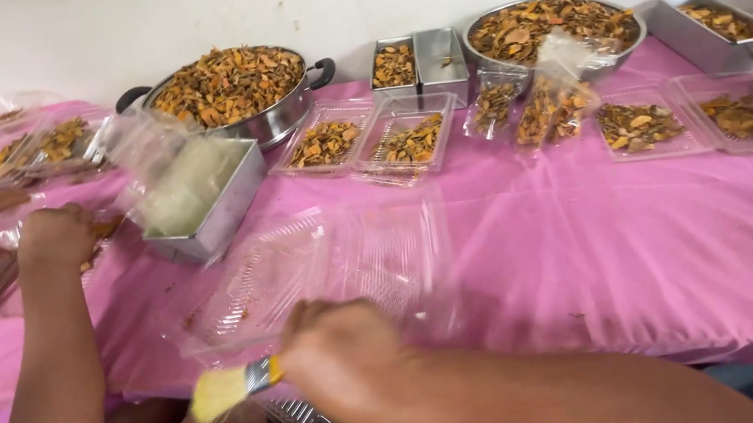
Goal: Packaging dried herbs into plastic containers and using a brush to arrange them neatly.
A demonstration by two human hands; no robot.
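Pink tablecloth (619,235) reads as thin cloth, softly sheened, creased in folds. Clear plastic clamshell tray (306,272), glossy and ribbed, nearly see-through. The right hand (344,360) grips a brush (229,391): pale yellow bristles, a bright metal band, an orange handle end. Rectangular tin (213,216) is brushed metal, dull grey. Big pot (269,123) and bowl (617,56) shine as polished steel. Wall behind looks matt white
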